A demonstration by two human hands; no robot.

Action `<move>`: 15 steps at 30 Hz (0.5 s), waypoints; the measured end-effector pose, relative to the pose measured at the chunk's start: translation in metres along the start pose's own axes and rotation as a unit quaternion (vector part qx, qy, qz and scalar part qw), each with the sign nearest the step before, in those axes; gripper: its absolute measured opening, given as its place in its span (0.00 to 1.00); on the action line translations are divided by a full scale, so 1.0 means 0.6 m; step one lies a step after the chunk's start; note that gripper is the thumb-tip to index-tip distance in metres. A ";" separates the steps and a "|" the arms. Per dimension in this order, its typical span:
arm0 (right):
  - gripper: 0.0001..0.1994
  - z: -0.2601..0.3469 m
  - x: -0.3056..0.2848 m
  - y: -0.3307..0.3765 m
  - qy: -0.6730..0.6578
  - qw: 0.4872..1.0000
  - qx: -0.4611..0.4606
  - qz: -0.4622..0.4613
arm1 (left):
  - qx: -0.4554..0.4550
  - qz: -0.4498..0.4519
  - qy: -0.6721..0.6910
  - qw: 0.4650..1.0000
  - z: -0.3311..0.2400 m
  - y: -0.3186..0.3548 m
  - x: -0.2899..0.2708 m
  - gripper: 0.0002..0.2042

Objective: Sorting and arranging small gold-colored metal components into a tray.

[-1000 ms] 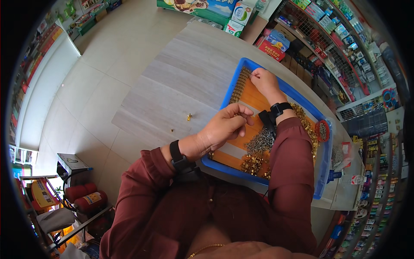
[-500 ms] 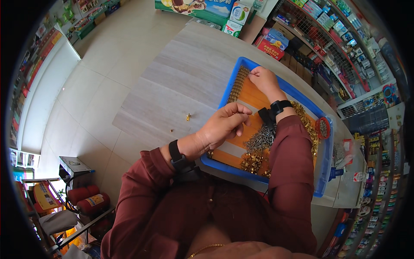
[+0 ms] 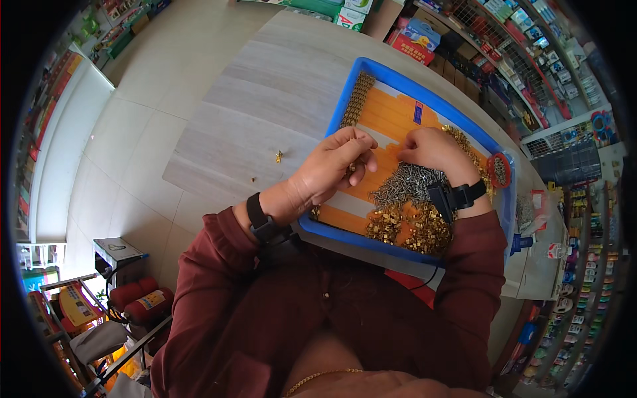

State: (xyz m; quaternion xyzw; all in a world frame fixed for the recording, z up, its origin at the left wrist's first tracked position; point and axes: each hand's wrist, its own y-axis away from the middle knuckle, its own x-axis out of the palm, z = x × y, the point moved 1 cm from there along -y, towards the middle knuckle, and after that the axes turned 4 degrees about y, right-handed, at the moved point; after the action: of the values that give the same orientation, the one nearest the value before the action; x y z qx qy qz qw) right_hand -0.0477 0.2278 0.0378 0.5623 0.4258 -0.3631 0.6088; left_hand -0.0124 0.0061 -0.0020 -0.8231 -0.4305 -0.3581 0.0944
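A blue tray lies on the table, its bottom covered by an orange sheet. My left hand is closed over the tray's left side, with small brass fittings partly showing between the fingers. My right hand is inside the tray, fingertips pinched together at the upper edge of a heap of silver screws; what they grip is hidden. Loose brass fittings are heaped below the screws. Neat rows of brass pieces stand along the tray's far left wall.
One brass fitting and a smaller brass bit lie on the wooden table left of the tray. A red round dish of small metal parts sits at the tray's right edge. Stocked shelves stand beyond the table.
My right hand has come back from beside the brass rows to the screw heap. My left hand stays closed near the tray's left side. The view has shifted slightly.
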 end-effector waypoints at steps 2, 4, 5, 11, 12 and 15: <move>0.15 -0.001 0.006 0.000 -0.002 1.000 0.003 -0.003 | 0.012 0.017 -0.019 1.000 0.003 0.001 -0.003 0.09; 0.15 -0.005 0.010 -0.005 -0.020 1.000 0.001 -0.002 | 0.015 0.018 -0.029 0.999 0.006 -0.001 -0.002 0.10; 0.15 -0.005 0.011 -0.003 -0.024 1.000 0.000 -0.006 | 0.013 0.010 -0.029 0.999 0.008 -0.001 -0.002 0.10; 0.14 -0.003 0.016 -0.001 -0.061 0.998 0.003 -0.036 | -0.011 -0.015 -0.004 1.000 -0.003 0.002 0.004 0.12; 0.14 -0.005 0.016 0.000 -0.053 0.998 -0.003 -0.028 | -0.012 -0.011 0.001 1.000 -0.002 0.002 0.003 0.13; 0.14 -0.002 0.015 0.002 -0.055 0.998 -0.022 -0.014 | -0.012 0.005 -0.009 1.000 0.001 0.000 0.002 0.13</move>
State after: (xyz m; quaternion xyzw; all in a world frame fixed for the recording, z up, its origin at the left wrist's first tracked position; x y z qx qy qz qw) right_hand -0.0433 0.2295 0.0298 0.5216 0.4072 -0.3927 0.6386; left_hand -0.0116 0.0073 -0.0020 -0.8294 -0.4229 -0.3557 0.0823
